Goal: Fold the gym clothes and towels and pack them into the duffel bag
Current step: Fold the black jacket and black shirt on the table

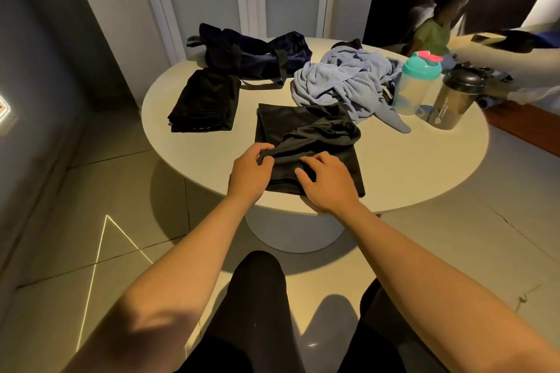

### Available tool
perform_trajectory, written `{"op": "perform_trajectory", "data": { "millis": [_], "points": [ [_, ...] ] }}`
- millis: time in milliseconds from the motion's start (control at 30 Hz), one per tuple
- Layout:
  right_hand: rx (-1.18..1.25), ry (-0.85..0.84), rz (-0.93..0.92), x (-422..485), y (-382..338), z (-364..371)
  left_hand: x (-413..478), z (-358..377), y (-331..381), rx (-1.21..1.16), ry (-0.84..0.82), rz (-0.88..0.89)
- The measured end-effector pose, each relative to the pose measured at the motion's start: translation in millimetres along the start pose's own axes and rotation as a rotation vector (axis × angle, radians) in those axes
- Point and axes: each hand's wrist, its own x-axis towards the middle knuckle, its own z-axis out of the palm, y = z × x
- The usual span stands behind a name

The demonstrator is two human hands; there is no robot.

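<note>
On the round white tabletop in front of me is pretty much all the gym stuff. Biggest thing up there is the dark navy duffel bag, lying slumped along the far edge toward the left, with one strap trailing onto the tabletop in front of it. Right of the bag, toward the far right, is the light blue towel, just a crumpled heap, one end spilling down toward the middle. There's something dark poking out behind it, can't tell what.

Closest to me, at the near edge, is the black garment I've got my hands on. The bottom part is laid out flat and squarish, the top layer is bunched up and wrinkled across it. Its far corner touches the towel heap. Off toward the left edge there's a folded black stack, neat and flat, its far end right up against the bag.

Over at the right edge, two shaker bottles stand upright side by side: a clear shaker with a teal lid, just beside the towel, and a dark smoky shaker to its right.

My left hand is pinching a ridge of the black fabric between thumb and fingers. My right hand isn't gripping anything, fingers spread and loosely bent, resting on top of the garment.
</note>
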Motion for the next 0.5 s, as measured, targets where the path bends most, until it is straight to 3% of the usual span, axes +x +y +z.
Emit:
{"op": "perform_trajectory", "data": {
  "millis": [133, 267, 500],
  "points": [
    [0.078, 0.016, -0.023, -0.2, 0.9, -4.7, -3.3, -0.9, 7.9, -0.006, -0.007, -0.022],
    [0.074, 0.101, -0.164, -7.2, -2.5, -3.3, -4.1, -0.5, 5.9, 0.039, 0.015, 0.011],
    [0.019, 0.020, -0.135, -5.1, -3.0, -6.7, -4.0, 2.7, -1.7, 0.283, 0.039, 0.114]
  ]
}}
